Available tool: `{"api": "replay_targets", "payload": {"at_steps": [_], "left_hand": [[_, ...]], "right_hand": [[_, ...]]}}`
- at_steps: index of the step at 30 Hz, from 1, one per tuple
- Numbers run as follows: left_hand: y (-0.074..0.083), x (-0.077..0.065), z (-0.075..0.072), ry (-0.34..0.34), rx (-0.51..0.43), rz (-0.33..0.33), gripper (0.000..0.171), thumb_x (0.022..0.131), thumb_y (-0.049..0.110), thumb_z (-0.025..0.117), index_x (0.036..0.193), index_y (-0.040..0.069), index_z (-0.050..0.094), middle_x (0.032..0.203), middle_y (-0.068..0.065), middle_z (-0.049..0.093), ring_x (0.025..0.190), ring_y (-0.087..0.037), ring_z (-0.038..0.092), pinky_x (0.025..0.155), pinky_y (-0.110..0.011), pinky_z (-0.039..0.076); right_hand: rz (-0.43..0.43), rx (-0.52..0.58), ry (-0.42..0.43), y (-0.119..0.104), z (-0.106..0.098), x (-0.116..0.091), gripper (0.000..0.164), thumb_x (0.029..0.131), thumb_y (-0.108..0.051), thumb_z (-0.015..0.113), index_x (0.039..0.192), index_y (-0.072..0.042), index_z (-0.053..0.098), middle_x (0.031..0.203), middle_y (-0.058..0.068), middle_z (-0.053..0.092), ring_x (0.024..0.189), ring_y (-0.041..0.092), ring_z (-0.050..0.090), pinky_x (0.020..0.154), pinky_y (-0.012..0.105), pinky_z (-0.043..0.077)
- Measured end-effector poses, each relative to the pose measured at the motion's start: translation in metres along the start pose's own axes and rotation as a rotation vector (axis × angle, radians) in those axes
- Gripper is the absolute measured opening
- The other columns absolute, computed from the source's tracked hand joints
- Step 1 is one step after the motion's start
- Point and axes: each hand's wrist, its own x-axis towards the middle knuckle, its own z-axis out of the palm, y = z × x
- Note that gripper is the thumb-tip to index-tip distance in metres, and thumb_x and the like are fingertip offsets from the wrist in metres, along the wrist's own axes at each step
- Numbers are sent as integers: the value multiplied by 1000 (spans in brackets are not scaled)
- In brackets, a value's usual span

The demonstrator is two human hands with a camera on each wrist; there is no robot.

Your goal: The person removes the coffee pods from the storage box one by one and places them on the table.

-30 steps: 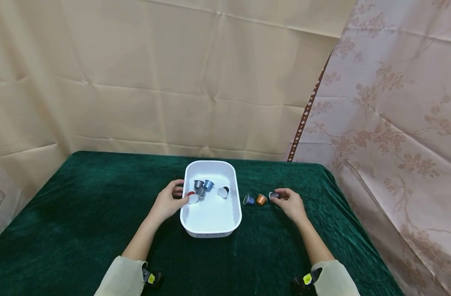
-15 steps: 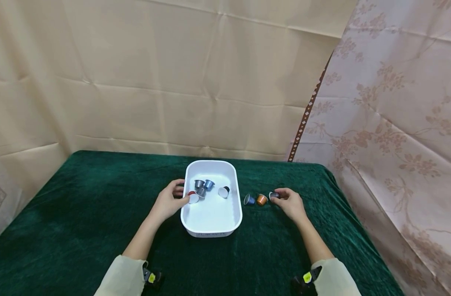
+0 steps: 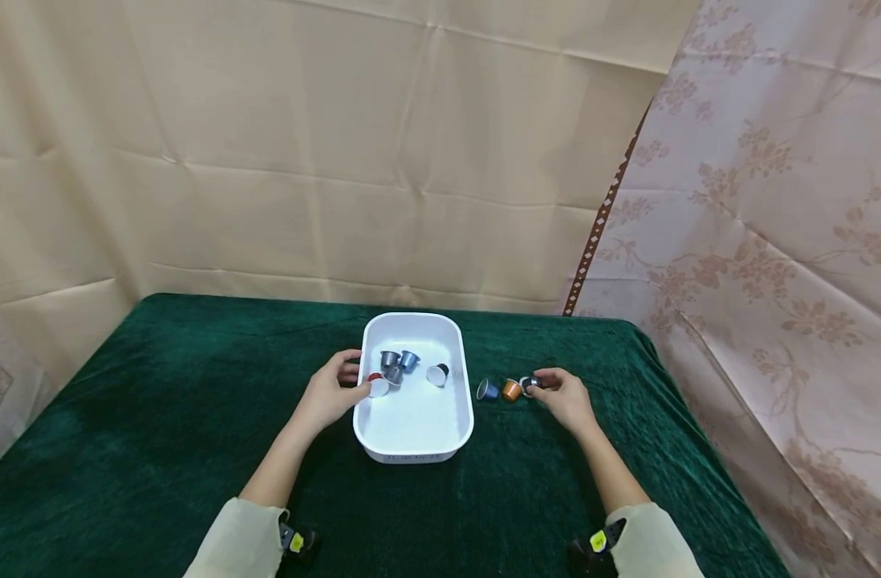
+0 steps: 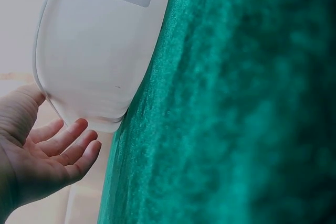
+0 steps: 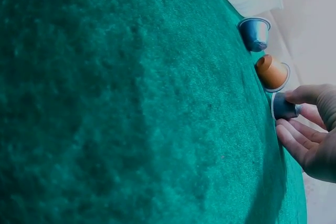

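In the head view, my left hand point(image 3: 330, 395) holds the left side of a white plastic tub point(image 3: 415, 425), thumb over the rim and fingers outside the wall. The left wrist view shows that thumb at the rim too. To the tub's right, my right hand point(image 3: 569, 399) pinches a dark coffee capsule point(image 5: 284, 106) between thumb and fingers, low at the green cloth. Beside it lies an orange capsule point(image 3: 511, 390), then a blue capsule point(image 3: 487, 390). Inside the tub are several capsules, among them a light blue one point(image 3: 409, 360) and one with a white lid facing up point(image 3: 378, 388).
A dark green velvet cloth point(image 3: 195, 417) covers the table. Beige fabric point(image 3: 354, 160) hangs behind it, and a floral curtain point(image 3: 787, 241) hangs on the right. Another capsule point(image 3: 436, 375) lies alone in the tub's right half.
My right hand has shifted the dark capsule slightly left, closer to the orange one. My left hand and the tub have stayed in place.
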Motion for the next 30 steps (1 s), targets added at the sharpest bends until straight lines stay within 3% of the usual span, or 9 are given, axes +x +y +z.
{"api": "replay_targets", "payload": {"at_steps": [13, 30], "left_hand": [[0, 0, 0, -1, 2, 25, 58, 85, 18, 64, 137, 12, 40, 126, -16, 57, 114, -30, 56, 92, -46, 50], [0, 0, -1, -1, 11, 1, 61, 84, 19, 65, 138, 12, 38, 127, -16, 57, 115, -31, 54, 91, -46, 51]], "right_hand": [[-13, 2, -2, 2, 0, 1, 34, 86, -15, 62, 118, -4, 58, 109, 17, 61, 92, 23, 61, 71, 31, 52], [-26, -15, 10, -2, -6, 0, 34, 87, -17, 63, 118, -3, 59, 107, 17, 63, 92, 24, 61, 69, 29, 50]]}}
